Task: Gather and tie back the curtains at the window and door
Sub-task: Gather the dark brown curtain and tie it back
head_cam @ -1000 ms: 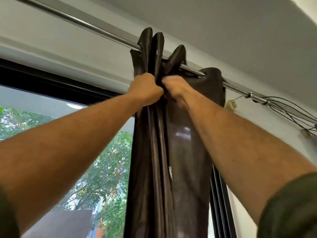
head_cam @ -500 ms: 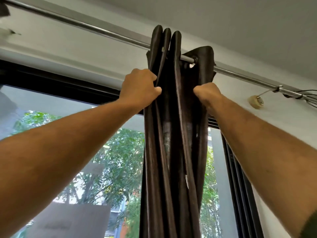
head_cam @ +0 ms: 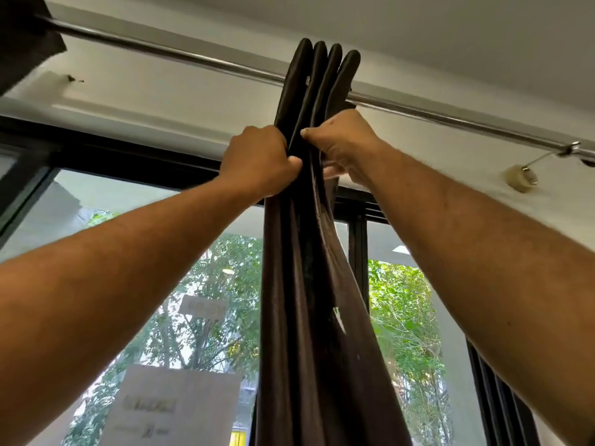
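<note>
A dark brown curtain (head_cam: 309,300) hangs bunched into tight folds from a steel rod (head_cam: 180,56) above the window. Its looped top stands in several narrow folds over the rod. My left hand (head_cam: 260,162) grips the bunch from the left just below the rod. My right hand (head_cam: 344,143) pinches the folds from the right at the same height, so both hands squeeze the fabric together. The lower part of the curtain falls straight down out of view.
A second dark curtain's corner (head_cam: 25,40) shows at the top left on the same rod. The black window frame (head_cam: 128,156) runs behind, with trees outside. A rod bracket (head_cam: 571,149) and a small wall fitting (head_cam: 523,180) sit at the right.
The curtain folds have been pushed closer together on the rod into a tight stack. My right hand moved left against the bunch, and both hands now press it from either side.
</note>
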